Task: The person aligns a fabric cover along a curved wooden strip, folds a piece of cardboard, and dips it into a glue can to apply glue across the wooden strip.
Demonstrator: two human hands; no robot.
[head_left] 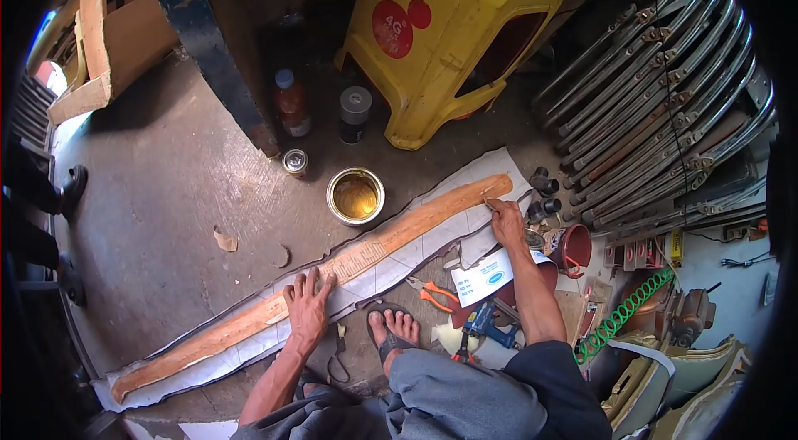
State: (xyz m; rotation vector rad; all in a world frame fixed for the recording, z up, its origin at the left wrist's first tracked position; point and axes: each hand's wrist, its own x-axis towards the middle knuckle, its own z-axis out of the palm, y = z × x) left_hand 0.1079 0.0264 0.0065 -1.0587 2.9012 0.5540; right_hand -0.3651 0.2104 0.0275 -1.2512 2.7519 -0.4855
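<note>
"While we look at our left hand [307,303], what can we say of its grip?"

"We see its fingers spread and laid over the long, gently curved, orange-brown strip [391,238], pressing from above and wrapped around nothing that we can make out."

"And our right hand [507,222]?"

"We have it at the strip's far right end, fingertips drawn close together near the edge. We cannot tell whether they pinch something thin or merely touch the strip."

"So where does the strip lie, from our hands?"

"It runs under our left hand, out past it to the lower left, and up to our right fingertips, all on a pale sheet with dark, uneven edges [503,162]."

"What do we have around us?"

"Ahead of the gap between our hands stands a round, open metal tin with amber contents [330,197], and beyond it a dark cylindrical can with a grey top [355,113]. Between our hands, on our own side of the strip, lie orange-handled metal pliers [433,294]. Just left of our right forearm we find a white paper with blue printing [482,280] and, nearer us, a blue-and-black power tool [482,324]."
</note>
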